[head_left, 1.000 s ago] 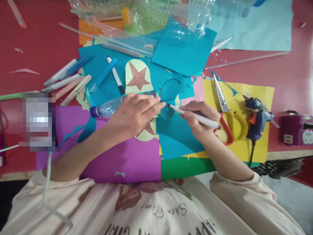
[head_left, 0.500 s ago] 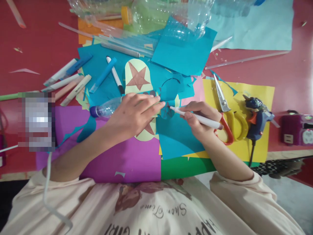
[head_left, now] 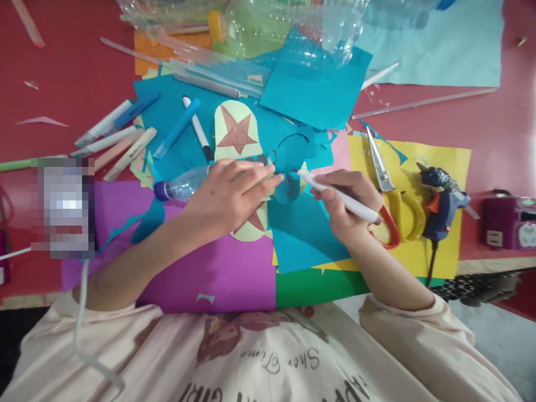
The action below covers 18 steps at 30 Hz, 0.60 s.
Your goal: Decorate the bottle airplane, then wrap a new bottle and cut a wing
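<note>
- One left hand (head_left: 232, 192) palm down, fingers out flat and close together; fingertips reach the left edge of a round blue paper piece with a dark-outlined star (head_left: 287, 188). Can't tell what is under the palm.
- Right hand (head_left: 347, 198) apart from left hand, closed on a white marker with a dark reddish end (head_left: 364, 211). Marker slants, tip up and left, by upper right of round piece; tip contact unclear.
- Blue paper with a black curved line (head_left: 297, 149) just above round piece.
- Cream rounded paper with a reddish-brown star (head_left: 223, 146) above left hand; second cream star paper (head_left: 251, 231) below, partly covered by it.
- Small clear plastic bottle, dark blue cap (head_left: 182, 185), left of left hand, partly hidden.
- Scissors, red and yellow handles (head_left: 379, 164), right of right hand, blades up, on a yellow paper sheet (head_left: 450, 254).
- Blue glue gun (head_left: 438, 215) right of scissors, also over yellow sheet.
- Purple paper sheet (head_left: 209, 268) under left forearm.
- Loose blue capped marker (head_left: 178, 128) and others upper left.
- Large clear plastic bottles (head_left: 293, 25) at top of the red table (head_left: 50, 125).
</note>
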Tool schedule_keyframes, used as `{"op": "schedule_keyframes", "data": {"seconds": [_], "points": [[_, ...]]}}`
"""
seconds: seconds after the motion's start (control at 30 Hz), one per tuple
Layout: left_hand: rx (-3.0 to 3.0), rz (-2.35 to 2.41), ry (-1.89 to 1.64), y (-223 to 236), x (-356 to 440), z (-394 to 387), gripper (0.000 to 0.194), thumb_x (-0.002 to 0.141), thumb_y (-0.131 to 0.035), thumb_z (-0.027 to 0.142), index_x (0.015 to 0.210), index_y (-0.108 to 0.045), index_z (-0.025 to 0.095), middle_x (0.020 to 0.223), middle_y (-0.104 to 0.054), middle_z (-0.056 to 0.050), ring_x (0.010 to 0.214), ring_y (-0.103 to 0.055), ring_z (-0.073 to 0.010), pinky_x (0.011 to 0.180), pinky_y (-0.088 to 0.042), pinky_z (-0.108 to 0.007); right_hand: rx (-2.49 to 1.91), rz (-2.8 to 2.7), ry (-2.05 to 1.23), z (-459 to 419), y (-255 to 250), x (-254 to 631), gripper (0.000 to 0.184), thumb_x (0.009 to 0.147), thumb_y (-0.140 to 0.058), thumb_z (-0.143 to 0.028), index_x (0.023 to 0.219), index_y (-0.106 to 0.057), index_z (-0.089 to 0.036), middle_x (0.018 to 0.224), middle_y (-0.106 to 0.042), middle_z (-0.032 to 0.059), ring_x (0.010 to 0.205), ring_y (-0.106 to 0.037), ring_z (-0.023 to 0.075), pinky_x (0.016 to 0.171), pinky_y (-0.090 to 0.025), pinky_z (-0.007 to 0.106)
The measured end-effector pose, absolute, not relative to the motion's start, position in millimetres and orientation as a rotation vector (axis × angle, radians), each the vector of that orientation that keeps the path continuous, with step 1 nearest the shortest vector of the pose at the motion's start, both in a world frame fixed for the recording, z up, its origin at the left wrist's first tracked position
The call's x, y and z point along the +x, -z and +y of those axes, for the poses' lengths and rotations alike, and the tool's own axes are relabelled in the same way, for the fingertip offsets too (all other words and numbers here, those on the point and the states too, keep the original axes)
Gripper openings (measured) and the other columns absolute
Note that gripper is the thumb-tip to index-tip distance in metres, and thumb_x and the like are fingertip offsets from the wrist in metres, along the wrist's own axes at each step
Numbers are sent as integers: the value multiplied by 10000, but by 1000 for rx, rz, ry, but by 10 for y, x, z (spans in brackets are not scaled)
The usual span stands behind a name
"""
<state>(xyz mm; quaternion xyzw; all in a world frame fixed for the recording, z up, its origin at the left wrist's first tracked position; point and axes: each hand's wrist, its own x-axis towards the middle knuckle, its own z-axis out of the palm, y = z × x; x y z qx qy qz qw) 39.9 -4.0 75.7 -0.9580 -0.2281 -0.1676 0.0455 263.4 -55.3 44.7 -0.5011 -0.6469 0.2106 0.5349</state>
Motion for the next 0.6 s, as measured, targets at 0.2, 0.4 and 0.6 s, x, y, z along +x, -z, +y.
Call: {"op": "schedule_keyframes", "data": {"seconds": [0.2,0.4,0.6], "points": [[-3076,-853,412,-744,387,-31,348,954,-472,233,1300,-501,211,1251,-634,-98,1173,-577,-241,950,-455,-388,-1143,-1605,-573,-579,-450,2648,153,877,-575,-315,976,-672,-252,785,-735,0,655,-693,142,588,-575,283],[-3138,-900,375,-749,376,-15,380,953,-473,245,1333,-483,232,1295,-605,-104,1218,-551,-252,987,-446,-417,-1158,-1586,-672,-575,-492,2621,117,826,-642,-256,934,-685,-235,799,-735,-2,667,-689,130,586,-556,253],[-3113,-851,406,-744,373,-10,356,963,-453,243,1311,-500,183,1287,-611,-122,1213,-555,-251,979,-456,-409,-1247,-1574,-702,-588,-524,2605,60,821,-650,-282,857,-685,-250,749,-735,-4,624,-680,141,541,-550,245]]}}
